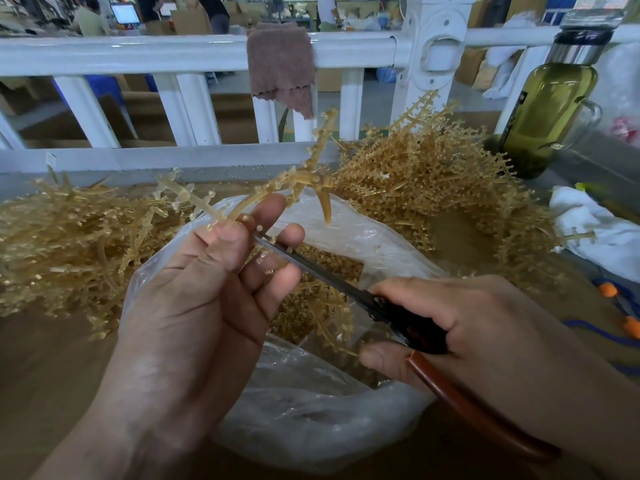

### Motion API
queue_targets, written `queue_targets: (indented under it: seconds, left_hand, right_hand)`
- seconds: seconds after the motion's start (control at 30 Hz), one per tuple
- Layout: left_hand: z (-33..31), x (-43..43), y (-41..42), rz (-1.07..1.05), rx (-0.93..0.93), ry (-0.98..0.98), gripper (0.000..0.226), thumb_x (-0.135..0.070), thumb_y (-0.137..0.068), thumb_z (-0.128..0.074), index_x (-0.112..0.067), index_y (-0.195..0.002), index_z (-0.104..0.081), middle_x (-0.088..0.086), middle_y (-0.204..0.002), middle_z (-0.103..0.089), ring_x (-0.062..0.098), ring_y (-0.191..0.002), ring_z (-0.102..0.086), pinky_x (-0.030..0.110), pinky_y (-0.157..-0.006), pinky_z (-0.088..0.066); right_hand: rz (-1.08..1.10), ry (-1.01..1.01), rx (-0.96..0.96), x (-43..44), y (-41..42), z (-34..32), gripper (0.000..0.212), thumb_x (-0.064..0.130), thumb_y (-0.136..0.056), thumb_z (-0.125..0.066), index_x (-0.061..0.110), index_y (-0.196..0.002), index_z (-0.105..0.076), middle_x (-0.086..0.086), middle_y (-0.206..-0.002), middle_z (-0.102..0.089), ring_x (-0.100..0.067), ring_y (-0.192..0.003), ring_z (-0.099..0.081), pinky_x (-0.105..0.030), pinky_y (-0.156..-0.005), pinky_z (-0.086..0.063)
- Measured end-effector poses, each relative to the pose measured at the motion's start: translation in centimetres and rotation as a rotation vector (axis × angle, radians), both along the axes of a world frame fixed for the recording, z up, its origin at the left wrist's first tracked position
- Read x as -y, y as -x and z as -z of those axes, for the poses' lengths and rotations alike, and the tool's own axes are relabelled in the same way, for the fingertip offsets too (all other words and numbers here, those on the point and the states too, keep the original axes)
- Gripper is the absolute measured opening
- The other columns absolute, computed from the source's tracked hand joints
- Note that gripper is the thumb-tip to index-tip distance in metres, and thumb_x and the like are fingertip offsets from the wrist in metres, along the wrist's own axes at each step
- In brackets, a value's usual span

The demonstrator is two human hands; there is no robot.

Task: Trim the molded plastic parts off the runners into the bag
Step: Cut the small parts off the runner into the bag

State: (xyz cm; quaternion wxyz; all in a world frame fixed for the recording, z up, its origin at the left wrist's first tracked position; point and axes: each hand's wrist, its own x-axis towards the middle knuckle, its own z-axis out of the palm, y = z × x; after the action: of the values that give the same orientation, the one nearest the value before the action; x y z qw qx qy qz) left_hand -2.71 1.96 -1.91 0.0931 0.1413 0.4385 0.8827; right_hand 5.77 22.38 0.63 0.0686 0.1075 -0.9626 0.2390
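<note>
My left hand point(204, 299) pinches a translucent amber runner point(277, 187) with small molded parts along its branches, held up over the open clear plastic bag point(349, 233). My right hand point(460, 327) grips scissors point(346, 289) with black and brown handles. The blades point up-left and reach a runner branch at my left fingertips. Small amber parts and runner pieces lie inside the bag.
Heaps of amber runners lie at the left point(69, 244) and at the back right point(433, 188) of the brown table. A white railing point(173, 53) with a brown cloth point(280, 64) stands behind. A green bottle point(550, 102), white rag point(599, 230) and orange-handled tool point(620, 306) sit right.
</note>
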Motion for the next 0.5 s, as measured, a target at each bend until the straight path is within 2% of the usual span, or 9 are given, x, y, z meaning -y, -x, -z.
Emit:
queue_targets:
  seconds: [0.27, 0.43, 0.5]
  left_hand:
    - [-0.17, -0.13, -0.17, -0.012, -0.019, 0.009, 0.029, -0.029, -0.094, -0.054, -0.031, -0.087, -0.081, 0.000, -0.120, -0.075, 0.009, -0.100, -0.072, 0.018, -0.068, -0.057]
    - [-0.26, -0.18, -0.21, -0.028, 0.025, -0.011, 0.024, -0.026, -0.094, -0.054, -0.020, -0.099, -0.077, 0.003, -0.123, -0.073, 0.011, -0.100, -0.073, 0.018, -0.066, -0.057]
    - [-0.30, -0.19, -0.22, -0.032, 0.029, -0.015, 0.025, -0.026, -0.093, -0.054, -0.023, -0.093, -0.079, 0.002, -0.126, -0.072, 0.013, -0.103, -0.073, 0.019, -0.066, -0.058]
  right_hand:
    - [-0.013, 0.009, 0.013, 0.00, 0.07, -0.04, 0.044, 0.074, -0.080, -0.048, 0.030, -0.085, -0.057, 0.010, -0.068, -0.056, -0.009, -0.061, -0.057, -0.016, -0.052, -0.039]
    - [-0.018, 0.021, 0.007, 0.01, 0.05, 0.01, 0.041, 0.071, -0.081, -0.051, 0.030, -0.082, -0.057, 0.010, -0.068, -0.056, -0.008, -0.058, -0.055, -0.012, -0.050, -0.037]
    - [-0.019, 0.027, 0.005, 0.03, 0.12, 0.03, 0.037, 0.071, -0.082, -0.052, 0.033, -0.080, -0.055, 0.011, -0.067, -0.056, -0.008, -0.057, -0.055, -0.011, -0.049, -0.036]
